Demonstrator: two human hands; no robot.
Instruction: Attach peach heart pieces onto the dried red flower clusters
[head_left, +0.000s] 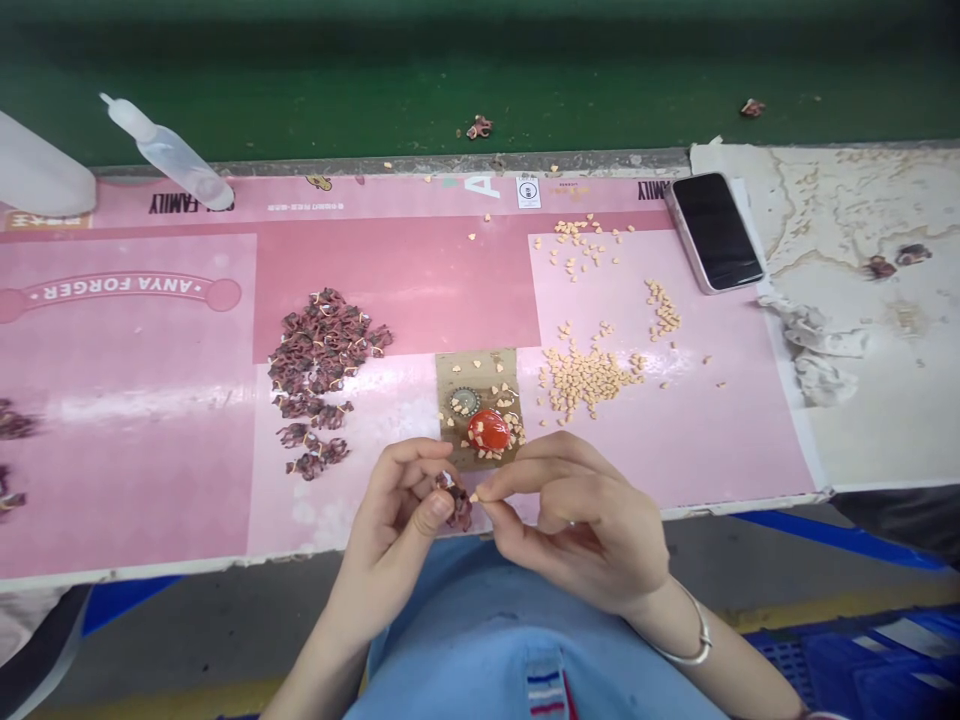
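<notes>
Close to the table's front edge, my left hand (405, 515) is closed on a small dark reddish-brown figurine (459, 508). My right hand (581, 510) pinches a tiny beige piece (474, 497) between thumb and forefinger, right beside the figurine; whether the two touch I cannot tell. Just beyond my hands lies a brown card (472, 365) bearing a red-orange cap (489, 430), a metal bottle cap (464, 402) and several loose beige pieces. To the left is a heap of similar figurines (322, 345). A pile of beige pieces (589, 378) spreads to the right.
A phone (716, 235) lies at the right, near crumpled tissue (821, 355). At the back left are a clear squeeze bottle (176, 160) and a white container (41, 170). Behind the pink-covered table runs a green surface (337, 110) with two stray figurines.
</notes>
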